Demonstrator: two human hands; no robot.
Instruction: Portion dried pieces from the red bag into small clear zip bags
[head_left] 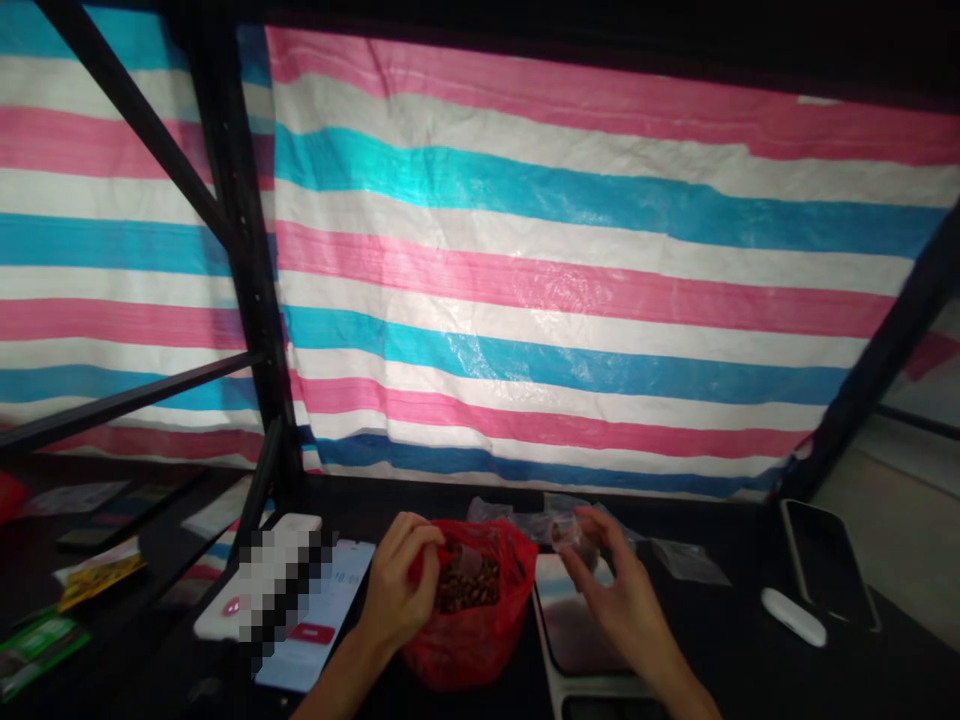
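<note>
Clock dirs from red bag [472,645]: it stands open-mouthed on blk table [735,650], lower ctr of view, w/ brown bits [469,595] inside, too blurry to ID. Scale [581,630] at 3, just beside bag; metal plate, dark display at near end. L hand [405,580] at 10, thumb + fingers pinching bag rim. R hand [626,590] btw 2 & 3, over scale, gripping small clear container [581,545] w/ thumb + fingers; a bit of brown shows in it. Cup or pouch, can't tell. Phone [322,612] at 9, pale screen lit; white item [217,625] next to it, part pixelated. Green pkt [45,645] + yellow pkt [101,573] farther out, also approx 9. White case [793,617] at 3, well apart from scale; blk phone [829,565] just beyond. Clear bags [686,560], thin, btw 12 & 3, past R hand. Blk post [240,220] btw 10 & 11, w/ braces. Striped tarp [562,300] at 12, pink/white/blue, hangs across back, wrinkled, glare in spots.
</note>
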